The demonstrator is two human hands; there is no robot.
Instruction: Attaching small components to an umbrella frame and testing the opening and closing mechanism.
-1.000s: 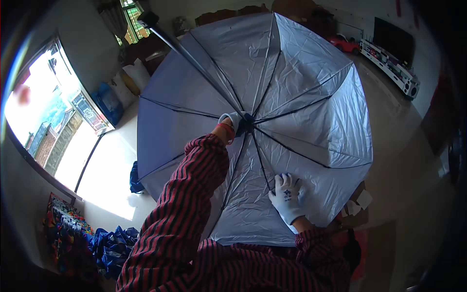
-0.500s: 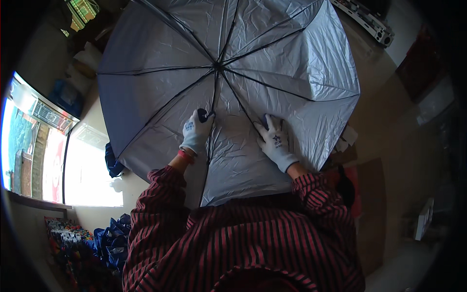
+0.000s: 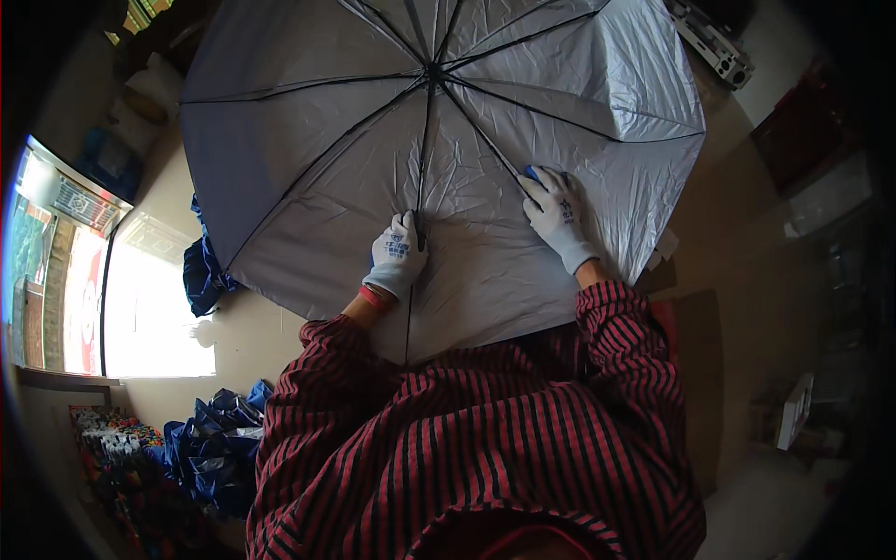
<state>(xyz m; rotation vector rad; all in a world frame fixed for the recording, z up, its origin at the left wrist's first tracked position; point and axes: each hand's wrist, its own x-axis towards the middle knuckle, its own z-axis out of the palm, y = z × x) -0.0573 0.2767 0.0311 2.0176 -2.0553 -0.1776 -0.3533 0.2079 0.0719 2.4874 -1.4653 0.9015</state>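
Head view, centre: open grey umbrella with a silvery inner lining and thin black metal ribs [image 3: 373, 121] fills the upper half, its inside turned toward the person, canopy spread wide, hub near the top edge.
Left hand: white knit glove [image 3: 397, 257], curled shut around the lower end of one black rib [image 3: 423, 159] that runs down from the hub; a red cuff shows at the wrist.
Right hand: white-gloved hand [image 3: 557, 213] lies flat with fingers spread on the lining, fingertips touching another rib, holding nothing that can be seen.
Sleeves: red and black striped shirt [image 3: 485, 439] covers both forearms, coming up from the lower edge.
Lower left: heap of folded blue fabric [image 3: 219, 439] lies on the floor, well apart from the hands.
Handling, as a judgement: the ribs look slender, so a light grip near a joint and a flat steadying palm should avoid bending them or creasing the lining.
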